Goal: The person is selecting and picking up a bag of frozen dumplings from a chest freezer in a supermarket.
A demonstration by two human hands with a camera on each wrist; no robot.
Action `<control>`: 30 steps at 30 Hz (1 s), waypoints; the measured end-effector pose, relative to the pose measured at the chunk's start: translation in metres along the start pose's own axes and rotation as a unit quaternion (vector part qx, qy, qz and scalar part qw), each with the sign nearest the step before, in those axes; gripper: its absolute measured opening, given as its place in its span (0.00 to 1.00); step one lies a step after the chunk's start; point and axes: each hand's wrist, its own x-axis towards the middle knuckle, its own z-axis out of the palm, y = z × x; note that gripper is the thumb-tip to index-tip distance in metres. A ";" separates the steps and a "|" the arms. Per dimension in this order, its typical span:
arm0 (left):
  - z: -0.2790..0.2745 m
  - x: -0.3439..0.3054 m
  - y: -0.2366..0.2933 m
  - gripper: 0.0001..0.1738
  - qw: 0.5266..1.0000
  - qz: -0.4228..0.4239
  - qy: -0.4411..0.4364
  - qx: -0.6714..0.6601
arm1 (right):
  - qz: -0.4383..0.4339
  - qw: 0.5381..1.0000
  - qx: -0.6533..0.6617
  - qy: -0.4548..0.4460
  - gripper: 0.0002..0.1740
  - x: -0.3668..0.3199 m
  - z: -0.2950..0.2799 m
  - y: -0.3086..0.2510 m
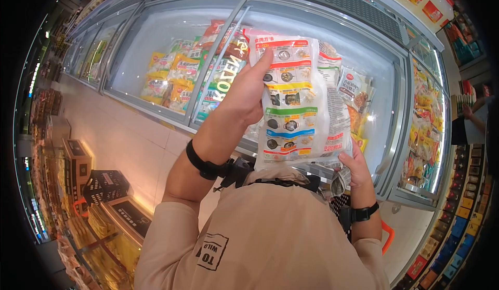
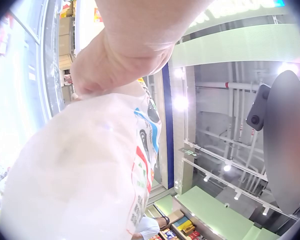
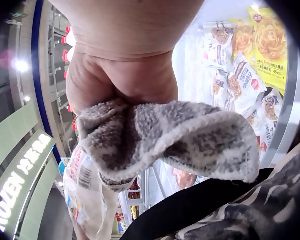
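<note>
A large white plastic food bag (image 1: pixel 291 108) with cooking pictures in coloured bands on its back is held up over the freezer. My left hand (image 1: pixel 249 90) grips its left side, thumb lying on the printed face. In the left wrist view the bag (image 2: pixel 70 160) bulges below that hand (image 2: pixel 120 65). My right hand (image 1: pixel 357 165) holds the bag's lower right corner, its thumb on the front. A fuzzy grey cloth (image 3: pixel 155 135) with a white edge hangs from the right hand (image 3: pixel 125 80), its fingers hidden behind it.
The chest freezer (image 1: pixel 192 121) has glass lids and metal frames. Inside lie several frozen food packs (image 1: pixel 179 74), more of them (image 1: pixel 356 90) behind the held bag. A black basket (image 1: pixel 105 186) stands at left. Another person (image 1: pixel 473 116) is at the far right.
</note>
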 end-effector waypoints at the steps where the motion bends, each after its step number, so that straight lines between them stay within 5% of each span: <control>1: 0.001 0.000 -0.001 0.23 1.000 0.006 -0.003 -0.001 | -0.002 1.000 0.001 0.002 0.41 0.000 0.000 0.000; 30: 0.015 -0.005 -0.001 0.23 1.000 0.029 -0.006 0.007 | -0.022 0.998 0.051 0.007 0.34 0.003 -0.003 0.007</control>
